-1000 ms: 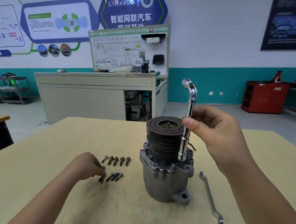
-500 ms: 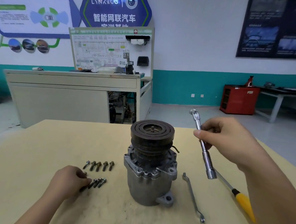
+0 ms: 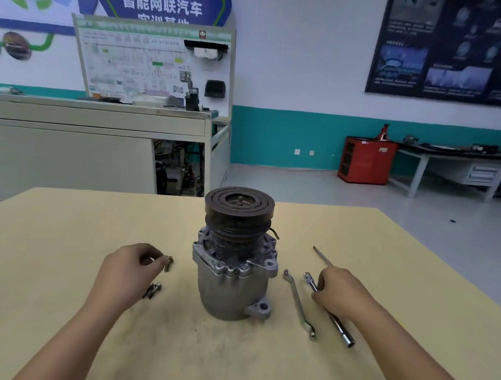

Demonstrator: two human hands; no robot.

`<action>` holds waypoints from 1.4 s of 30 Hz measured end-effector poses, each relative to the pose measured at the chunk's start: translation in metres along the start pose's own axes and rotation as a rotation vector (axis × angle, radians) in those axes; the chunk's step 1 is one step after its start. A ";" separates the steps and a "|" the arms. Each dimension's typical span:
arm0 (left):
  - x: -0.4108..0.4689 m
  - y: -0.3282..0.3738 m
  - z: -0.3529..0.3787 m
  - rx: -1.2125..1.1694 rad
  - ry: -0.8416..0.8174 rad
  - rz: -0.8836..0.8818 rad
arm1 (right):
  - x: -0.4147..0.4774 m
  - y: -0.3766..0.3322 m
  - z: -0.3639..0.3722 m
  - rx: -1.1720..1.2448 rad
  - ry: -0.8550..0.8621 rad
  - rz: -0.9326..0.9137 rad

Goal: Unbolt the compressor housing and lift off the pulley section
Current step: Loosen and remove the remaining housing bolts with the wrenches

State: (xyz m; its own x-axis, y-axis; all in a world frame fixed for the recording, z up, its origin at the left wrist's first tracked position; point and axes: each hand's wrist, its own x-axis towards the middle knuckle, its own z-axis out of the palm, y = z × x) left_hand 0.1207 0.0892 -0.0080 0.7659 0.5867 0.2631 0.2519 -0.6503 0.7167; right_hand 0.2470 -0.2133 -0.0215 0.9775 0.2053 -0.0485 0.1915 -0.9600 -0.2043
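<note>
The compressor (image 3: pixel 232 287) stands upright at the table's middle, with its dark pulley section (image 3: pixel 239 212) on top of the silver housing. My left hand (image 3: pixel 126 270) hovers left of it with curled fingers; its fingertips meet a bolt (image 3: pixel 168 262), and I cannot tell whether they pinch it. More loose bolts (image 3: pixel 152 290) lie just below that hand. My right hand (image 3: pixel 339 293) grips the L-shaped socket wrench (image 3: pixel 341 329), which lies flat on the table to the right of the compressor.
A flat offset spanner (image 3: pixel 298 302) lies between the compressor and the socket wrench. A screwdriver shaft (image 3: pixel 322 256) sticks out beyond my right hand. The tan table (image 3: pixel 67 238) ends at a far edge; a workbench and a red cabinet (image 3: pixel 367 161) stand beyond.
My right hand has lowered the socket wrench from beside the pulley down onto the table. My left hand has shifted from the lower bolt row up to the upper one.
</note>
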 end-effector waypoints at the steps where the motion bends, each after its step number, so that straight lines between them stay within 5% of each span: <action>1: -0.002 0.003 0.002 -0.023 -0.009 0.010 | -0.001 -0.001 0.004 -0.016 -0.010 0.004; 14: 0.005 0.016 0.011 -0.175 -0.065 0.103 | -0.008 -0.014 0.012 -0.050 0.104 0.049; 20: 0.024 0.027 0.030 -0.581 -0.305 -0.016 | -0.033 -0.041 0.000 0.531 0.494 -0.222; 26: 0.034 0.032 0.049 -0.750 -0.409 -0.076 | -0.052 -0.071 0.007 0.728 0.332 -0.402; 31: 0.032 0.025 0.051 -0.839 -0.429 -0.124 | -0.048 -0.081 0.014 0.844 0.412 -0.341; 42: -0.003 0.014 0.042 -0.591 -0.198 -0.009 | -0.014 -0.059 0.014 1.291 0.098 -0.353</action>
State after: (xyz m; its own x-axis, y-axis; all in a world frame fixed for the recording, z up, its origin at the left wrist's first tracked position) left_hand 0.1471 0.0580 -0.0255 0.8747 0.4534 0.1713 -0.0679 -0.2352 0.9696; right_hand 0.2206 -0.1572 -0.0227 0.9062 0.3366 0.2559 0.2657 0.0175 -0.9639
